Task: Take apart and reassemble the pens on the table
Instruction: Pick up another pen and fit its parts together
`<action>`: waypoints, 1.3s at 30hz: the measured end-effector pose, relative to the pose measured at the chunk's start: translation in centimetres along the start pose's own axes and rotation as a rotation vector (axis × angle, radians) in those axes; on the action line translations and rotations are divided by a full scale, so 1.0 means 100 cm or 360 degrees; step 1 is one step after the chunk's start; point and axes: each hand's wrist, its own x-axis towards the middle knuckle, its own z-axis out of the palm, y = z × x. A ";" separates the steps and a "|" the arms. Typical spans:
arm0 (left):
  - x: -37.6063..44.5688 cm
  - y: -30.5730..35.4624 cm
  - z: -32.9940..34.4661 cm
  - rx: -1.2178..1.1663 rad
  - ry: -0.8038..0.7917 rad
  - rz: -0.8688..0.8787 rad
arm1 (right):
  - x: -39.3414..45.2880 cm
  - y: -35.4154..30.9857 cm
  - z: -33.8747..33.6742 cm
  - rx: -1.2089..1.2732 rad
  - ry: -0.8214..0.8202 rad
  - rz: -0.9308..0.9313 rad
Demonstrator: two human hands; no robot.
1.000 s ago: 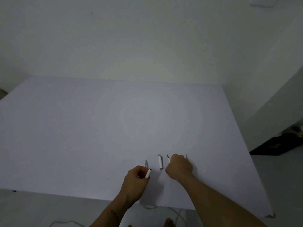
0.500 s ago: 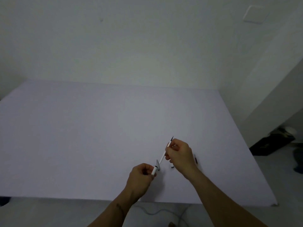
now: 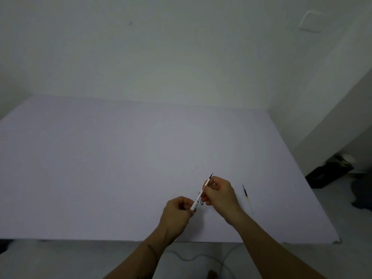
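Two hands (image 3: 178, 210) (image 3: 218, 193) grip one pen (image 3: 199, 196); one refill (image 3: 246, 196), seemingly, lies beside

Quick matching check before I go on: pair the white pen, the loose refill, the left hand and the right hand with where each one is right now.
Things:
1. white pen
2. loose refill
3. left hand
4. right hand

States:
A. lying alone on the table, right of both hands
B. grips the pen's near, lower end
C. held between both hands, dark tip pointing away
D. pinches the pen's upper part

Pairs: 1-C, 2-A, 3-B, 4-D
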 end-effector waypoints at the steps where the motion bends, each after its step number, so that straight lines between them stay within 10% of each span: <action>1: 0.000 0.001 0.000 -0.0015 -0.0003 0.0006 | -0.001 0.000 0.001 -0.0039 -0.0041 0.0025; 29: -0.003 -0.029 -0.034 -0.0265 0.0156 -0.0146 | 0.040 0.056 0.047 -0.1255 -0.0190 -0.0101; 39: -0.007 -0.027 -0.032 -0.0285 0.0153 -0.0089 | 0.018 -0.013 0.030 0.0195 -0.0097 0.0065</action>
